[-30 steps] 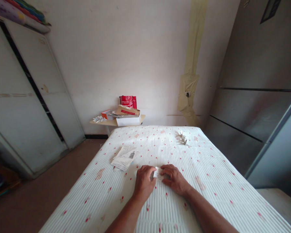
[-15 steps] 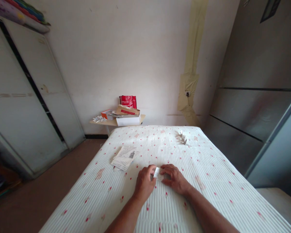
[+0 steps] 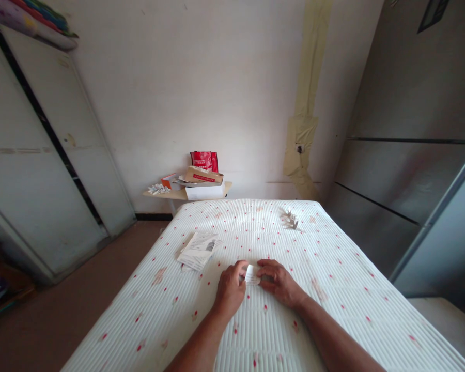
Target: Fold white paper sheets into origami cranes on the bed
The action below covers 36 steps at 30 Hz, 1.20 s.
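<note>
Both my hands rest on a white mattress (image 3: 333, 310) dotted with red marks. Between them lies a small white piece of paper (image 3: 252, 274). My left hand (image 3: 230, 289) has its fingers curled and pinches the paper's left edge. My right hand (image 3: 279, 281) presses its fingers down on the paper's right side. Most of the paper is hidden under the fingers.
A stack of printed paper sheets (image 3: 199, 250) lies on the mattress to the left of my hands. Small folded paper pieces (image 3: 290, 219) sit near the far edge. A low shelf with boxes and a red packet (image 3: 204, 160) stands by the wall. Cabinets flank both sides.
My hands and the small paper stay in nearly the same place; the fingers shifted slightly on the paper. The view has tilted a little.
</note>
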### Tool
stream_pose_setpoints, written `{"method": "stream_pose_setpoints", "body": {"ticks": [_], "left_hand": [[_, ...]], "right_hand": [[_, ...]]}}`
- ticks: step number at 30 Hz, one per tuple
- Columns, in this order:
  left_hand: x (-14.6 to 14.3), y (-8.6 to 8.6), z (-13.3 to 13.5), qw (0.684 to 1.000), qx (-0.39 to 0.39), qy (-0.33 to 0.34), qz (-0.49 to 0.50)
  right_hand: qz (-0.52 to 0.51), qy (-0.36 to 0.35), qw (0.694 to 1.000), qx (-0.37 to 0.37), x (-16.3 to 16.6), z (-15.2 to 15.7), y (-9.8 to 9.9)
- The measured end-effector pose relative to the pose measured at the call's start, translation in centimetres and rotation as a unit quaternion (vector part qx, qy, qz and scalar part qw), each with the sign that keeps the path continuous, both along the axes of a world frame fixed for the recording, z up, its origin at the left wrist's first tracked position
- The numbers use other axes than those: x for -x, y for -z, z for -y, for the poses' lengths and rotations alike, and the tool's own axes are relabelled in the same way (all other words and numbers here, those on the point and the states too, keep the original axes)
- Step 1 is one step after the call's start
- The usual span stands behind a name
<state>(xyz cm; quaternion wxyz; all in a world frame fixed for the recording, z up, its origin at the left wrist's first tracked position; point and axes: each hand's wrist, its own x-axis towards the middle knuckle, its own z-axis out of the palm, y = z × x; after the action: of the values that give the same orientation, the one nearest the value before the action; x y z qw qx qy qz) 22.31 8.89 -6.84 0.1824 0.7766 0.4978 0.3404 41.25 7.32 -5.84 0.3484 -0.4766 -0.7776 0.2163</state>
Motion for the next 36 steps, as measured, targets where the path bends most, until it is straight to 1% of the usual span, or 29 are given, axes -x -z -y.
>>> {"method": "stream_pose_setpoints", "body": {"ticks": [6, 12, 16, 21, 29, 36], "left_hand": [[0.0, -0.1, 0.0, 1.0, -0.004, 0.003, 0.008], [0.2, 0.2, -0.3, 0.999, 0.009, 0.015, 0.032], [0.5, 0.4, -0.7, 0.998, 0.027, 0.022, 0.044], [0.7, 0.4, -0.9, 0.998, 0.038, 0.025, 0.036], [0.6, 0.1, -0.7, 0.999, 0.039, 0.016, 0.021], [0.4, 0.1, -0.6, 0.999, 0.048, 0.011, 0.022]], "right_hand": [[0.011, 0.007, 1.0, -0.006, 0.3, 0.0, -0.2], [0.012, -0.016, 1.0, -0.01, 0.9, 0.4, -0.7], [0.015, 0.007, 1.0, 0.007, 1.2, 0.5, -0.9], [0.011, 0.03, 0.999, 0.036, 1.3, 0.1, -0.8], [0.019, 0.064, 0.997, 0.023, 1.8, -0.6, -0.5], [0.027, 0.043, 0.998, 0.029, 1.7, -1.5, -0.5]]}}
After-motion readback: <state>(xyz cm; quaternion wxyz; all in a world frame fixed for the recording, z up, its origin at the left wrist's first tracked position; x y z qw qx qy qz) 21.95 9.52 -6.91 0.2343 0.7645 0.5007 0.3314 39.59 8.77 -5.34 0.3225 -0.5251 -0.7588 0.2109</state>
